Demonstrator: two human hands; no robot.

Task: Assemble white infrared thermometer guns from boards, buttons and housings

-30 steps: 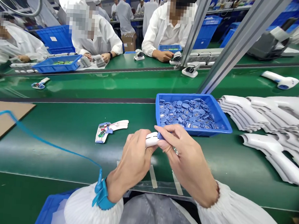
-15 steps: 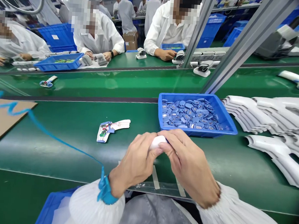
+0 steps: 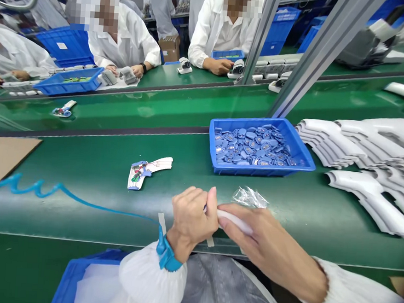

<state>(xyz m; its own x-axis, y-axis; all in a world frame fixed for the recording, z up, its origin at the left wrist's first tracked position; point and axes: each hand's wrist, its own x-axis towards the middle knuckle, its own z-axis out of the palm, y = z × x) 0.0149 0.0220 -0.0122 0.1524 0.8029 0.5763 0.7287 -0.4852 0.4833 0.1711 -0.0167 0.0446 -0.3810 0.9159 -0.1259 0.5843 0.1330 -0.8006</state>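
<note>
My left hand (image 3: 192, 213) and my right hand (image 3: 261, 234) meet low on the green conveyor bench, both closed on a small white plastic part (image 3: 233, 220). Much of that part is hidden by my fingers. A crumpled piece of clear plastic film (image 3: 249, 197) sits just above my right hand. A blue wrist strap (image 3: 167, 257) circles my left wrist, and its coiled blue cord (image 3: 30, 186) trails left. A partly assembled white housing with a circuit board (image 3: 145, 171) lies to the left of my hands, apart from them.
A blue tray (image 3: 260, 148) of blue badge-like parts stands ahead. Stacked white housing shells (image 3: 371, 154) fill the right side. A cardboard sheet (image 3: 0, 160) lies at left. A blue crate (image 3: 85, 277) sits below the bench edge. Co-workers (image 3: 126, 40) sit beyond a glass divider (image 3: 261, 35).
My hands have parted sideways, with the right hand now lower and further right. The white part now lies lengthwise between them, and clear film shows above it. The view has tilted slightly.
</note>
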